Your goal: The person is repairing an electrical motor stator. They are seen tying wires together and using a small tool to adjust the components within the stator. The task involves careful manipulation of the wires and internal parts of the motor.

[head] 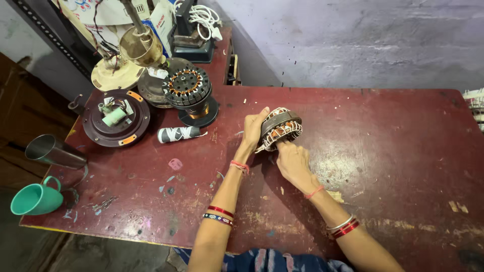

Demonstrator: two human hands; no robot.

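A round fan stator [280,127] with copper windings and pale insulating strips stands tilted on its edge on the dark red table [383,141]. My left hand [253,132] grips its left side and holds it up. My right hand [292,160] sits just below it, with fingers pinched at the windings on the lower rim. Both wrists wear red thread and bangles.
At the back left stand a second stator [189,90] on a dark base, a round brown motor cover [116,119], a brass-coloured fan housing [141,46] and a white paper roll [176,134]. A steel tumbler [54,151] and a green cup [36,198] lie at the left edge.
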